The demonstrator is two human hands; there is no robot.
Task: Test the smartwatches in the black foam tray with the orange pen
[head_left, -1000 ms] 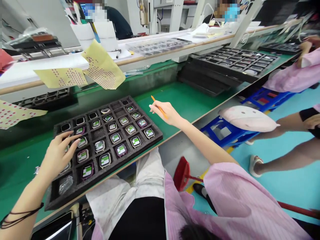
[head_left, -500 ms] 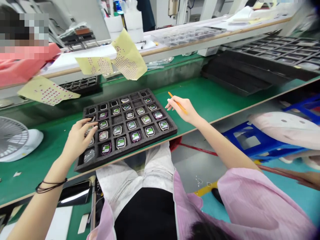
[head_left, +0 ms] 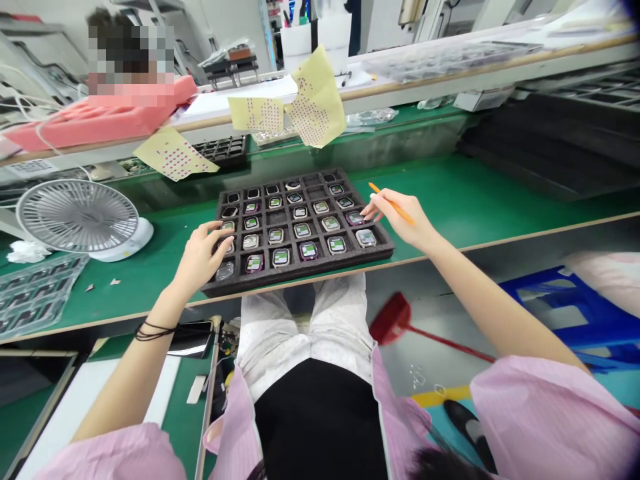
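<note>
Foam tray (head_left: pixel 300 272) at near edge of surface (head_left: pixel 430 183), watches (head_left: pixel 303 230) slotted separately, likely against scratches. Left hand (head_left: pixel 197 257): fingers apart at left rim. Right hand (head_left: pixel 403 217) clamped on orange stick (head_left: pixel 387 199), pen-style, presumably for control.

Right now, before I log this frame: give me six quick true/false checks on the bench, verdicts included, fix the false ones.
1. The right hand holds an orange stick. True.
2. The left hand grips the fan. False: it is at the left side of the black tray; the fan stands further left.
3. The black tray holds several watches. True.
4. The foam block at the shelf is blue. False: it is pink.
5. The red dustpan lies on the table. False: it is below the table's edge.
6. Clear plastic lies in the tray's near-left compartment. True.
</note>
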